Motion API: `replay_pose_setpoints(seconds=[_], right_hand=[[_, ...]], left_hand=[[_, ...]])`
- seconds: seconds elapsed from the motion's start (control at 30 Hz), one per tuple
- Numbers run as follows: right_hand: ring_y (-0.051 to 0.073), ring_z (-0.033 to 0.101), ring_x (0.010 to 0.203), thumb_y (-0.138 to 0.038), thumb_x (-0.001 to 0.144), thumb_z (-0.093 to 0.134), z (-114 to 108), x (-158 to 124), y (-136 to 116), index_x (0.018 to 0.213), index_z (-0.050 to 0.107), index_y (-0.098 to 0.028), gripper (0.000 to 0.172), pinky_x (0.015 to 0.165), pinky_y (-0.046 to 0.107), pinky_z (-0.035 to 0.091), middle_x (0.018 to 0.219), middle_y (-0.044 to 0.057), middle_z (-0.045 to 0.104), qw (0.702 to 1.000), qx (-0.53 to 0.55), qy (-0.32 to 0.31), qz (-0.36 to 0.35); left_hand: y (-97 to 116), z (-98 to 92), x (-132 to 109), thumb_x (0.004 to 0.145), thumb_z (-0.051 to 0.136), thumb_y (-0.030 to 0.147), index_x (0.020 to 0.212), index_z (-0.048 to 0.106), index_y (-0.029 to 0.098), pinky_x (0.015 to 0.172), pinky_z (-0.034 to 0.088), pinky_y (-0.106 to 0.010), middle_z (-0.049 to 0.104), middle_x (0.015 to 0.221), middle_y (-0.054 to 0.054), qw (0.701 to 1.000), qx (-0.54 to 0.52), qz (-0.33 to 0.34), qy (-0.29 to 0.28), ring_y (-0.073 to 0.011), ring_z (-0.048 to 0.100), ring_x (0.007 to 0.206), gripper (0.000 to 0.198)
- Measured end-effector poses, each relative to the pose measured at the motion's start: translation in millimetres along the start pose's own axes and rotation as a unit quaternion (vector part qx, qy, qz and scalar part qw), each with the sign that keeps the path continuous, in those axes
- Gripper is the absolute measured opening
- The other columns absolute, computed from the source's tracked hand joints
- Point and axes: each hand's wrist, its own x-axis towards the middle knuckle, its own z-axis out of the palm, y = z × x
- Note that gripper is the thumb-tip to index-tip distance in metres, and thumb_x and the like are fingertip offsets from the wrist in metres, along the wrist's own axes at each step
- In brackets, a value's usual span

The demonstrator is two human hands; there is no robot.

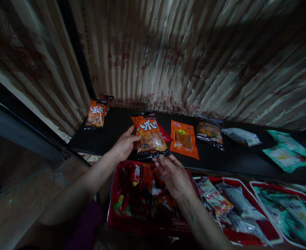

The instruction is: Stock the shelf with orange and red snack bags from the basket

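Left hand (124, 144): thumb lies over the front and the fingers are tucked behind, closed on the left edge of the orange crinkly plastic snack packet with a clear window (149, 135). The packet stands tilted between both sets of fingertips.

Right hand (172, 173): fingers half-curled, tips on the packet's dark bottom seal. The thumb is hidden, so I cannot tell whether it pinches.

Just past the fingertips is the black flat shelf top (116, 121). Just right of them lies a flat orange foil pouch (183, 139). Well left is a stack of matching orange packets (96, 114). Under the wrists is a red plastic basket (111, 194), filled with packets.

Judgement: the film is slippery, so grip the seams rather than the puffed middle. Keep both edges level, and keep the packet clear of the neighbouring pouch.
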Motion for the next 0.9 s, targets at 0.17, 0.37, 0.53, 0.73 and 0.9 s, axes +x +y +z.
replay_pose_setpoints(seconds=[0.17,0.37,0.53,0.73,0.9], right_hand=[[0.01,0.066,0.061,-0.022,0.044,0.089,1.3,-0.9,2.0,0.065,0.068,-0.019,0.03,0.057,0.016,0.053,0.064,-0.004,0.069,1.0,-0.009,-0.014,-0.011],[0.01,0.064,0.062,-0.027,0.051,0.086,1.7,-3.4,4.7,0.072,0.07,-0.019,0.028,0.06,0.018,0.052,0.067,-0.003,0.069,0.997,-0.064,-0.02,-0.037],[0.011,0.064,0.069,-0.033,0.058,0.083,-2.3,-2.8,6.4,0.077,0.07,-0.02,0.026,0.068,0.02,0.052,0.074,-0.002,0.07,0.991,-0.11,-0.054,-0.051],[0.012,0.064,0.074,-0.04,0.063,0.079,-7.5,1.5,3.9,0.086,0.071,-0.023,0.03,0.067,0.025,0.055,0.087,-0.001,0.071,0.993,-0.098,-0.02,-0.067],[0.018,0.065,0.088,-0.038,0.061,0.08,-7.0,1.7,5.2,0.093,0.072,-0.023,0.036,0.065,0.027,0.057,0.101,0.004,0.071,0.991,-0.113,-0.036,-0.054]], left_hand=[[1.3,2.5,-1.7,0.067,0.054,0.002,0.138,0.034,0.023,0.073,0.053,-0.032,0.071,0.097,-0.005,0.999,-0.01,-0.033,0.006,-0.0186,0.068,0.078,0.076],[4.1,5.5,-6.5,0.076,0.061,0.02,0.123,0.052,0.022,0.072,0.054,-0.03,0.067,0.109,-0.006,0.998,-0.017,-0.009,-0.056,-0.0192,0.066,0.087,0.048],[0.2,4.4,-6.3,0.069,0.074,0.024,0.125,0.049,0.023,0.066,0.055,-0.028,0.065,0.113,-0.007,0.999,0.014,0.015,-0.027,-0.0177,0.066,0.082,0.061],[-7.3,-0.8,-3.6,0.069,0.073,0.025,0.127,0.047,0.026,0.067,0.053,-0.026,0.064,0.115,-0.005,0.998,0.038,0.036,-0.02,-0.0162,0.065,0.081,0.063],[-16.6,-0.2,-3.9,0.071,0.071,0.02,0.133,0.042,0.024,0.09,0.047,-0.03,0.061,0.122,-0.006,0.995,0.032,0.073,-0.066,-0.02,0.06,0.105,0.069]])
